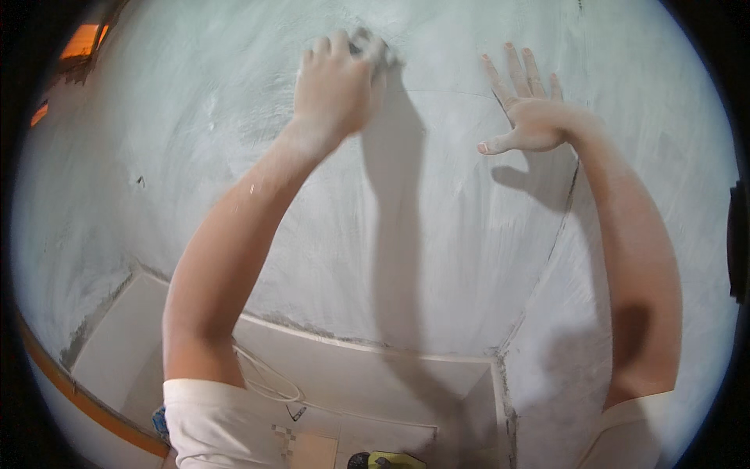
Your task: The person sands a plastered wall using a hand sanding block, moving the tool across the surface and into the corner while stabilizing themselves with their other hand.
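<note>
In front of me rises a grey-white plastered wall [469, 258] with streaky, powdery marks. My left hand [336, 90] presses against its upper part, with the fingers curled. A small dark grey piece [361, 41] shows at its fingertips and thumb; its kind is hidden by the hand. To the right, my right hand [535, 113] has its fingers spread and thumb out, close to the wall and holding nothing. Whether its palm touches the wall I cannot tell. Pale dust coats both hands.
Below the wall runs a white tiled ledge [312, 334] with a recess. A looped pale cable [269, 383] hangs there, near a black and yellow object [383, 460]. An orange-brown strip [94, 406] crosses the lower left. A wall corner [558, 230] runs down on the right.
</note>
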`<state>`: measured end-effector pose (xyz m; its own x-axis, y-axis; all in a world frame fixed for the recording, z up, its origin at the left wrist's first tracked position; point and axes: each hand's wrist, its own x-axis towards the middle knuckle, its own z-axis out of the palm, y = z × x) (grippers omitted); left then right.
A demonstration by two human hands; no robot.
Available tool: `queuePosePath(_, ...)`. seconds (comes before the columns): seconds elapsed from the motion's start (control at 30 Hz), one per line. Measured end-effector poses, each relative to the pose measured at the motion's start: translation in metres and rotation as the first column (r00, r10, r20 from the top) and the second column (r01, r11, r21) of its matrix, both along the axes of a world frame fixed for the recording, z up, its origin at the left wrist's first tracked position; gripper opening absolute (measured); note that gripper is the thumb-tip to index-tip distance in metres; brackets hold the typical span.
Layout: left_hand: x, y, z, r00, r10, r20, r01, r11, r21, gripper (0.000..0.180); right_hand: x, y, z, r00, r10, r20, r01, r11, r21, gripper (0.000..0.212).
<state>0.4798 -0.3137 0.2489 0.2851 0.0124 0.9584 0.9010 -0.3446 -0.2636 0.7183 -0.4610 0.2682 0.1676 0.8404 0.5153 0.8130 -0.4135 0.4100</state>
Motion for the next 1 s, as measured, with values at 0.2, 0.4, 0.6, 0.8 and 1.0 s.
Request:
queuePosePath(0.2, -0.061, 0.042, 0.031, 0.976, -0.207, 0.07, 0.215, 0.967, -0.135, 0.037, -0.021, 0.011, -0.004, 0.993, -0.115, 0.012, 0.115, 0.99, -0.079, 0.146)
queuePosePath(0.4, -0.044, 0.053, 0.021, 0.98, -0.201, -0.011, 0.199, 0.96, 0.198, 0.046, -0.007, 0.015, -0.018, 1.0, -0.015, -0.002, 0.015, 1.0, -0.001, 0.148)
queuePosePath(0.6, -0.029, 0.025, -0.031, 0.872, -0.289, -0.395, 0.301, 0.953, -0.034, 0.051, 0.007, 0.005, -0.025, 0.995, 0.067, 0.074, -0.072, 0.995, 0.062, 0.143)
queuePosePath(0.8, -0.041, 0.048, 0.008, 0.897, -0.237, 0.373, 0.289, 0.953, -0.088, 0.039, 0.001, 0.017, -0.031, 0.993, 0.103, 0.055, -0.107, 0.992, 0.069, 0.137)
queuePosePath(1.0, 0.005, 0.014, -0.056, 0.845, -0.123, -0.52, 0.233, 0.96, 0.152, 0.045, 0.003, 0.003, -0.026, 0.997, 0.021, 0.073, -0.025, 0.998, 0.054, 0.135)
